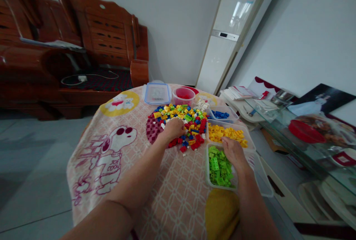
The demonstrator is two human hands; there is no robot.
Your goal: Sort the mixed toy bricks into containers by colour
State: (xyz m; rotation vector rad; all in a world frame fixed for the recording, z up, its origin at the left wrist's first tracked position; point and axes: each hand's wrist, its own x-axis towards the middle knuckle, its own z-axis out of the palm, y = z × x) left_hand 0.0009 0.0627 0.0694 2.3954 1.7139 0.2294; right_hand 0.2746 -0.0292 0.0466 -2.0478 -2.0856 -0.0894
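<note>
Patterned tablecloth under bricks, pale walls

one head-worn camera looks forward and down, taking in the table close below.

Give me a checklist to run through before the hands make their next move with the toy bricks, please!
1. Left hand at the mixed pile: ok.
2. Left hand gripping a brick: cannot tell, its fingertips are hidden.
3. Right hand by the yellow bricks: ok, though whether it holds one, cannot tell.
4. Only green bricks showing in the green bricks' box: ok.
5. Only blue bricks showing in the blue bricks' box: ok.
6. Pile all one colour: not ok, red, yellow, blue, green and white are mixed.
</note>
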